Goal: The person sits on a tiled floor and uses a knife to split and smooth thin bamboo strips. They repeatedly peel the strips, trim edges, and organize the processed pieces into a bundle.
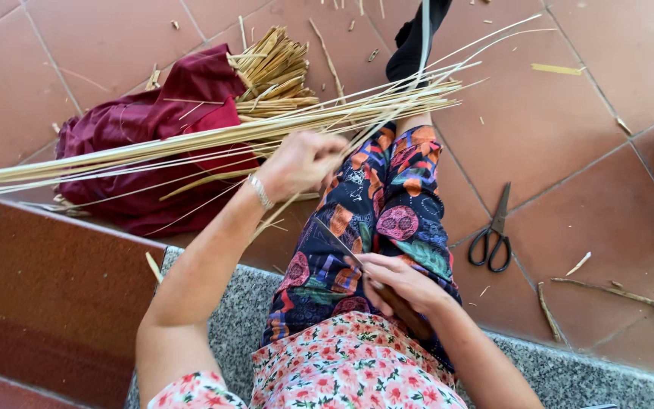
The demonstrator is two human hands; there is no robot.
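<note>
A bundle of thin reeds (213,140) is being gripped by the closed fingers of the left hand (300,163) above the tiled floor. A knife (376,280) is being clasped in the right hand (403,284) over the lap. Trimmed stalks (274,72) are lying on a maroon cloth (145,121); most reeds are remaining long.

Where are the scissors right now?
In the head view, the black scissors lie shut on the tiled floor, on the person's right side, beside the patterned trouser leg and apart from both hands.
</note>
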